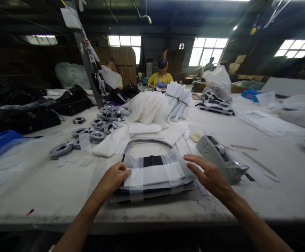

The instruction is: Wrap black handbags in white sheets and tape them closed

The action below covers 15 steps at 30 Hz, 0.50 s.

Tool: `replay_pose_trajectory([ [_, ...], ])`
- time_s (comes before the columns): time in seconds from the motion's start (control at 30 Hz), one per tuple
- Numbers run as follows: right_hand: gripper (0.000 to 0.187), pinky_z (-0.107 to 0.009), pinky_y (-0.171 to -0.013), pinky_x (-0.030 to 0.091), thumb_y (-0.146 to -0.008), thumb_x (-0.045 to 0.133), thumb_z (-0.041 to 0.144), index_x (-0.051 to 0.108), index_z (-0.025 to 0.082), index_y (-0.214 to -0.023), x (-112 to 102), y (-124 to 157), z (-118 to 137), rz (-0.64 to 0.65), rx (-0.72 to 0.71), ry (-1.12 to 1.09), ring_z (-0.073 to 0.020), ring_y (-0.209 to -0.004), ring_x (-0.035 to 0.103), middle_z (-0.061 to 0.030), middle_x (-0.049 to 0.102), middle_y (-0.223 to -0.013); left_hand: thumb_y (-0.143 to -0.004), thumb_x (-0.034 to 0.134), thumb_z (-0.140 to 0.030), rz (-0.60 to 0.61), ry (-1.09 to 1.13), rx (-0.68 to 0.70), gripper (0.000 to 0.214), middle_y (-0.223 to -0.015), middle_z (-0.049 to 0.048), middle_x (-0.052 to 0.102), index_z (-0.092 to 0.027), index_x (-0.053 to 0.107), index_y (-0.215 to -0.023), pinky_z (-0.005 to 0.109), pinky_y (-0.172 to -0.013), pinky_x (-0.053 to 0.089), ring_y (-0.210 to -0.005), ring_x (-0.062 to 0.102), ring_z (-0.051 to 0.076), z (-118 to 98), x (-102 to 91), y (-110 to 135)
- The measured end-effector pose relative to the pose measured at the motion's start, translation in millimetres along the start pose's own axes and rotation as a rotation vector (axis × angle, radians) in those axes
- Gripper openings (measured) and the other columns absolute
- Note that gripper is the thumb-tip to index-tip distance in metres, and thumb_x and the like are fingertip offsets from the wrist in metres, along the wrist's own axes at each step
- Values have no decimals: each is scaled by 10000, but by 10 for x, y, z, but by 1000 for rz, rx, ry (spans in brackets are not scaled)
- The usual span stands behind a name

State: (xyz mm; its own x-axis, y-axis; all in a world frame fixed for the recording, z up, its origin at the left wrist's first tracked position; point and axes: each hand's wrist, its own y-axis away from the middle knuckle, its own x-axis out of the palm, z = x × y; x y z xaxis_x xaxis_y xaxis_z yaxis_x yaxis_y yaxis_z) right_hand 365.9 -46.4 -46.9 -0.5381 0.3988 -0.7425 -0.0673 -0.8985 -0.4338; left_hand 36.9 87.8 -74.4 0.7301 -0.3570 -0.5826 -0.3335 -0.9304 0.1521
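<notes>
In front of me lies a dark handbag (pixel 152 160) with its looped handle (pixel 149 140) pointing away from me. White wrapping sheet (pixel 152 175) covers much of its front, with translucent strips across it. My left hand (pixel 119 175) is at the wrapping's left edge, its fingers curled and the thumb pressed against them on the sheet. Over the right edge, my right hand (pixel 207 173) has its fingers stretched out and holds nothing. A grey tape dispenser (pixel 221 157) stands just beyond the right hand.
Several grey strap coils (pixel 97 136) lie at the left. White paper stacks (pixel 149 106) stand behind the bag. Black bags (pixel 73 99) lie far left, and a plastic-wrapped bundle (pixel 217 101) sits back right. Co-workers (pixel 163 78) are across the table.
</notes>
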Motion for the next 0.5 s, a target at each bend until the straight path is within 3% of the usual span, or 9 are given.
replay_pose_trajectory([
  [0.13,480,-541,-1153,317,-924,595,377,542,235,-1380,205,85,220,180,-186,142,-294,-1352,450,-91,551,-1412,-830,475,-468,-62,-260,-32,244,-540,-45,551,-238,543,-870,267,-565,303,-572,537,178,-109,-72,133],
  [0.23,682,-580,-1148,304,-825,715,439,480,244,-1436,352,206,238,317,-179,181,-349,-1383,390,-102,457,-1482,-885,466,-433,-124,-483,-113,203,-665,-5,650,-261,567,-925,281,-596,295,-700,615,216,-196,-177,240],
  [0.3,667,-554,-1141,332,-853,673,470,453,277,-1453,336,211,205,352,-132,141,-337,-1384,392,-79,434,-1499,-917,444,-426,-194,-572,-153,203,-758,11,684,-273,571,-960,285,-599,291,-744,633,226,-224,-255,272],
  [0.4,525,-506,-1124,380,-943,528,481,473,313,-1437,226,89,178,291,-37,43,-297,-1349,455,-49,490,-1463,-956,372,-400,-270,-594,-150,248,-873,30,708,-271,584,-940,283,-613,309,-805,647,225,-220,-320,233],
  [0.5,511,-545,-1133,351,-929,512,530,556,280,-1373,185,-53,187,149,9,-17,-317,-1333,472,-63,546,-1416,-960,358,-373,-255,-585,-105,292,-957,46,711,-250,597,-845,283,-646,332,-902,647,231,-209,-271,121],
])
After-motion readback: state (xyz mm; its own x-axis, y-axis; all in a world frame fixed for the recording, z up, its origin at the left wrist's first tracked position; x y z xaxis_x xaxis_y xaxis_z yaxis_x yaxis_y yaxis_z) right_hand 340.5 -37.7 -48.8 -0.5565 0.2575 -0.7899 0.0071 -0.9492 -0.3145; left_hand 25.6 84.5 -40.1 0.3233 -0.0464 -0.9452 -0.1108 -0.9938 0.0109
